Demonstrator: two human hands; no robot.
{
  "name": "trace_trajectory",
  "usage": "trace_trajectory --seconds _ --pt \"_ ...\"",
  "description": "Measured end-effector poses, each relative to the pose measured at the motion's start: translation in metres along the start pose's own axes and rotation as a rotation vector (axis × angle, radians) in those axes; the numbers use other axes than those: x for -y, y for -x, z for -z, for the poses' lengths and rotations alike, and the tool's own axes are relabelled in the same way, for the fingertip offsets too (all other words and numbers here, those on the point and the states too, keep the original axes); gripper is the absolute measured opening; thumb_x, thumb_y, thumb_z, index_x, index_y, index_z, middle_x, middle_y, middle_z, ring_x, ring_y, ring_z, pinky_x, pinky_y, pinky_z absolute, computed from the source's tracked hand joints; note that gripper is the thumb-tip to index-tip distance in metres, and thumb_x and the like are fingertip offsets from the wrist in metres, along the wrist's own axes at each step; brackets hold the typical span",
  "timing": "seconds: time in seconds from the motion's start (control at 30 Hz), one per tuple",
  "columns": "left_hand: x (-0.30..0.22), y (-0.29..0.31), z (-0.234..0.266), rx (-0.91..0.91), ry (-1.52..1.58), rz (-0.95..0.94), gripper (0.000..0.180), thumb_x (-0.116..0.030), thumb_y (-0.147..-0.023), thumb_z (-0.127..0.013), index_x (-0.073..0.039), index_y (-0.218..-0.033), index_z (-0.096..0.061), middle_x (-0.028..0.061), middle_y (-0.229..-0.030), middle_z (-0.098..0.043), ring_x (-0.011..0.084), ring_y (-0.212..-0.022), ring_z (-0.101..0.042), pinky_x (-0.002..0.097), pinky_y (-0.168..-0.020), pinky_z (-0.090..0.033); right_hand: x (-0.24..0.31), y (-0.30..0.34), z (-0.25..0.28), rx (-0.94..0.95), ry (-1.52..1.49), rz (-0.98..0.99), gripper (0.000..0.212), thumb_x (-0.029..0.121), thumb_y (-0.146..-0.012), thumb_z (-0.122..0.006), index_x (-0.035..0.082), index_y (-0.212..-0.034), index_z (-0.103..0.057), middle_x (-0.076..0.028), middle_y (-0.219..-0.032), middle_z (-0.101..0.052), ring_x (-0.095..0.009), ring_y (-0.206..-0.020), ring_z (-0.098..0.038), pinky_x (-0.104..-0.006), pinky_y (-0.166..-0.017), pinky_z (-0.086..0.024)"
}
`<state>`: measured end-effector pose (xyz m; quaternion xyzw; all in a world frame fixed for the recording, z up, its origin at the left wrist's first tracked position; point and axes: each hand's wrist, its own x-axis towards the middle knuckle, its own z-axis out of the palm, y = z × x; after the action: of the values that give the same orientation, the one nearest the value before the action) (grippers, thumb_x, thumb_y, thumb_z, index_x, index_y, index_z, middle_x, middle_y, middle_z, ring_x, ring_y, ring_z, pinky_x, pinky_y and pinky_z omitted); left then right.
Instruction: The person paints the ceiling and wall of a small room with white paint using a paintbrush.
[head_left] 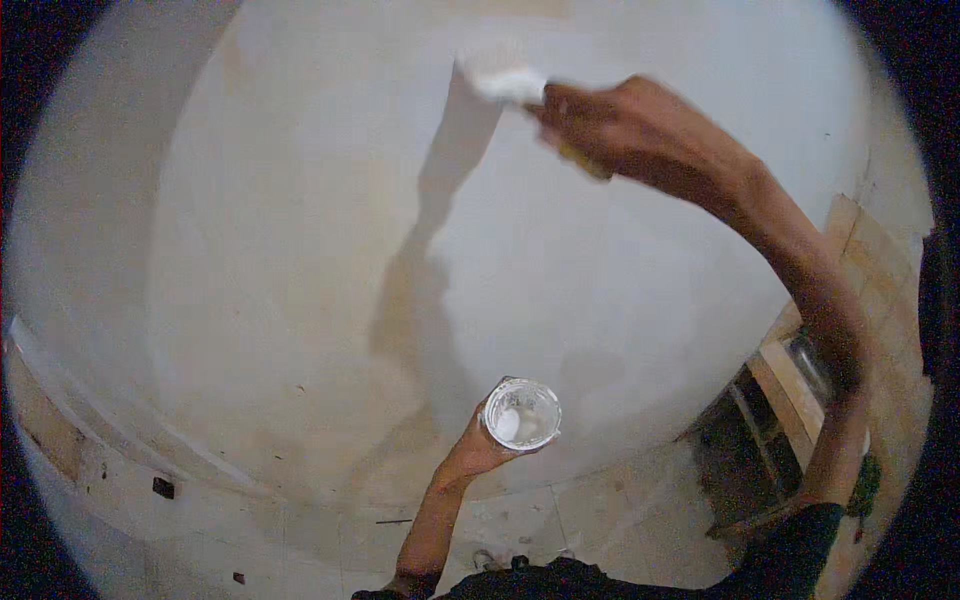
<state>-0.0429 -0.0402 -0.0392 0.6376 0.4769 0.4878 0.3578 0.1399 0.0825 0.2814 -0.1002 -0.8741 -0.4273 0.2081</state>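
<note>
My right hand (600,125) is raised high against the wall (300,220), its fingers wrapped round the yellowish handle of a paintbrush (505,82). White paint coats the brush head, which is blurred and lies against the upper wall or very close to it. Lower down, my left hand (475,445) holds a paint can (523,413) from its left side. The can's open top faces up, with white smears round the rim and some white paint inside. Whiter paint covers the wall's right part; the left part looks beige and patchy. A shadow of my arm and brush falls across it.
At the lower right stands a wooden frame or shelf (785,400) with dark gaps, close below my right arm. The tiled floor (620,500) carries white spots, a thin dark stick (393,521) and a small dark piece (163,488). A wall corner runs down the left.
</note>
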Motion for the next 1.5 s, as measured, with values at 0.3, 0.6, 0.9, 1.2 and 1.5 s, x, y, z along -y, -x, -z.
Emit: trace_trajectory --seconds 0.3,0.6,0.9,1.2,1.5 --pt "-0.02 0.002 -0.004 -0.001 0.126 0.009 0.062 -0.016 -0.061 -0.089 -0.007 -0.113 -0.056 0.0039 -0.11 -0.062 0.015 -0.104 -0.057 0.0332 -0.096 -0.046 -0.003 -0.016 -0.007 -0.167 0.061 -0.134 0.025 0.018 -0.092 -0.055 0.006 -0.114 -0.056 -0.01 -0.083 -0.061 -0.026 -0.07 -0.064 -0.0374 -0.057 -0.053" --pt "-0.033 -0.004 -0.018 -0.055 0.03 0.158 0.069 -0.027 -0.059 -0.091 -0.005 -0.115 -0.056 0.0066 -0.11 -0.064 0.0174 -0.103 -0.059 0.0351 -0.096 -0.047 0.064 0.104 -0.032 -0.149 -0.66 -0.233 0.037 0.023 -0.087 -0.063 0.013 -0.123 -0.058 -0.009 -0.097 -0.065 -0.027 -0.068 -0.064 -0.0364 -0.057 -0.052" --pt "-0.067 -0.003 -0.019 -0.119 -0.044 0.243 0.061 -0.019 -0.063 -0.089 -0.005 -0.112 -0.055 0.0057 -0.108 -0.062 0.0165 -0.1 -0.058 0.0333 -0.091 -0.048 0.186 0.175 -0.043 -0.452 -1.653 -1.301 0.039 0.032 -0.092 -0.059 -0.006 -0.1 -0.063 -0.016 -0.082 -0.066 -0.018 -0.057 -0.062 -0.0266 -0.045 -0.046" --pt "-0.069 -0.005 -0.011 -0.076 -0.013 0.19 0.07 -0.018 -0.065 -0.087 -0.003 -0.122 -0.05 0.0099 -0.117 -0.061 0.0189 -0.108 -0.057 0.0354 -0.096 -0.046 0.222 0.164 -0.058 -0.917 -1.671 -1.574 0.033 0.031 -0.094 -0.057 -0.001 -0.091 -0.057 -0.011 -0.08 -0.062 -0.018 -0.055 -0.06 -0.029 -0.046 -0.048" --pt "-0.088 -0.014 -0.009 -0.055 -0.035 0.121 0.08 -0.025 -0.065 -0.088 -0.002 -0.128 -0.044 0.013 -0.123 -0.056 0.024 -0.115 -0.055 0.0385 -0.102 -0.042 0.212 0.151 -0.046 -1.074 -1.462 -1.577 0.033 0.031 -0.093 -0.059 -0.002 -0.09 -0.055 -0.009 -0.077 -0.057 -0.016 -0.048 -0.055 -0.0292 -0.038 -0.047"
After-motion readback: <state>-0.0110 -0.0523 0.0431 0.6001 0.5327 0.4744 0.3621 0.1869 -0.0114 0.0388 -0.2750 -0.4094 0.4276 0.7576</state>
